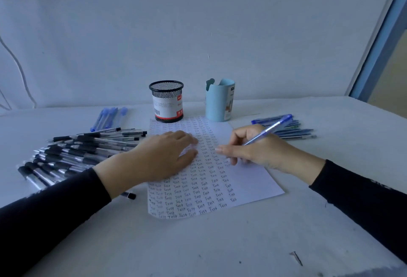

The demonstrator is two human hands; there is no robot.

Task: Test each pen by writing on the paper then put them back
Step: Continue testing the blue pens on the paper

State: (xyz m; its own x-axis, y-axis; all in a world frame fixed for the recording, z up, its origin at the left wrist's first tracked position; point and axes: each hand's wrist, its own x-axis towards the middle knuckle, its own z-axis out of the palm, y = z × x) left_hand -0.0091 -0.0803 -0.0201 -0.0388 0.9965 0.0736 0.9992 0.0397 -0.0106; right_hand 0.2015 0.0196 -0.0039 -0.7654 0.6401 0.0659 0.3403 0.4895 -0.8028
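left hand (163, 157) — fingers straight, lay flat on the paper (253, 179) | right hand (257, 149) — gripped a blue pen (271, 129) tight in curled fingers

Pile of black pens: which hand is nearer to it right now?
Left. The left hand rests on the paper just right of the pile of black pens; the right hand, holding a blue pen, is farther right, across the sheet.
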